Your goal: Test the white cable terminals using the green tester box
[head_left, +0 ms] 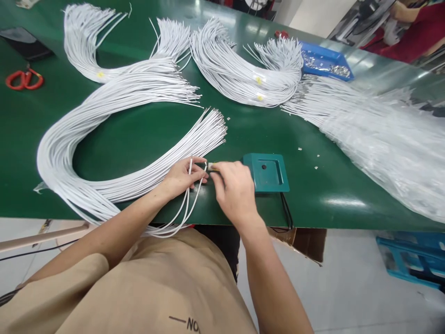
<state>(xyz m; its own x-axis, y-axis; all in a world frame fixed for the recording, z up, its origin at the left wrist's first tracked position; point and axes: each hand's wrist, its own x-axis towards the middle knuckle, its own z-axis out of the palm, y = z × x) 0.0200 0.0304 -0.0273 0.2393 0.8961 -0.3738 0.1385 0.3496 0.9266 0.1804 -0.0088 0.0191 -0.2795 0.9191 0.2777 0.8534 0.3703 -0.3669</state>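
Near the table's front edge, my left hand is closed around a few white wires, whose loops hang down toward the edge. One wire end points up between its fingers. My right hand pinches a small pale piece with some yellow, right beside the wire end at the left fingertips; its kind is too small to make out. A large curved bundle of white wires lies to the left, its cut ends just beyond my left hand. A teal device with a shallow tray top stands right of my right hand.
More white wire bundles lie at the back. A blue tray holds small metal parts. Plastic-wrapped wires cover the right side. Red-handled scissors and a dark phone-like slab lie left. A person in red is at the far right.
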